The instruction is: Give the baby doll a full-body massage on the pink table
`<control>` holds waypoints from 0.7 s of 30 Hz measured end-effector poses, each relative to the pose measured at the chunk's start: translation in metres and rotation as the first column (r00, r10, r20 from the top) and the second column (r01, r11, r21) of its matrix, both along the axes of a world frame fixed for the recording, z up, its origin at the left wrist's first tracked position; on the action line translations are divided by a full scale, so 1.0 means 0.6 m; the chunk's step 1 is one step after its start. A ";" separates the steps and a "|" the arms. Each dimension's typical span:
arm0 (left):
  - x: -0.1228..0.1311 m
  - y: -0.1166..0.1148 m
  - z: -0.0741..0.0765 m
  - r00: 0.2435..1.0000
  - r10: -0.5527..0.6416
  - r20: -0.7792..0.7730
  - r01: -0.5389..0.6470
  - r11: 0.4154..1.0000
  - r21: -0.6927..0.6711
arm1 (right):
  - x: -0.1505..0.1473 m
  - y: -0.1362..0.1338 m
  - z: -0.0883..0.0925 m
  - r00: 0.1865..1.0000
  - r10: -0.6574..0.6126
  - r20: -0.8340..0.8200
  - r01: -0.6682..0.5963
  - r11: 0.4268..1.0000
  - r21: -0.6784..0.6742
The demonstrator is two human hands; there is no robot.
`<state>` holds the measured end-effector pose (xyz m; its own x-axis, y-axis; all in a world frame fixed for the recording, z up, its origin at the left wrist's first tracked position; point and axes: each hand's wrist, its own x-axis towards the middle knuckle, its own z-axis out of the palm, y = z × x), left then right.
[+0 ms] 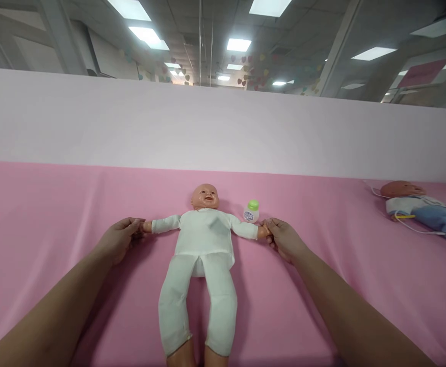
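Note:
A baby doll (204,239) in a white cloth suit lies face up, its head toward the wall and its legs toward me. Both its arms are stretched out sideways. My left hand (121,237) pinches the doll's hand on the left. On the other side, my right hand (283,237) grips the doll's other hand between thumb and fingers. Just above that doll arm stands a small clear bottle (251,211) with a green cap and a printed label, close to my right hand but apart from it.
Pink cloth (73,219) covers the surface under the doll, with some folds. A second doll (429,209) in blue and white lies at the far right, a thin white tube and a yellow strip by it. Behind runs a low white wall (215,127) topped by glass.

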<state>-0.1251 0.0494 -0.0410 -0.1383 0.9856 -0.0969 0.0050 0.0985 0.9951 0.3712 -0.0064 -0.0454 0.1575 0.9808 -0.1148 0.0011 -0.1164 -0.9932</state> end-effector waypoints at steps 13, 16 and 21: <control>0.002 -0.008 0.009 0.993 -0.063 0.096 0.064 0.998 -0.011 | 0.002 -0.012 0.011 0.986 0.132 -0.100 -0.134 0.991 -0.012; 0.002 -0.010 0.010 0.997 -0.074 0.025 0.074 0.997 -0.007 | 0.001 -0.012 0.009 0.991 0.131 -0.022 -0.131 0.991 0.009; 0.005 -0.008 0.007 0.996 -0.057 -0.062 0.058 0.998 0.019 | 0.001 -0.005 -0.003 0.995 0.082 0.054 -0.082 0.997 0.009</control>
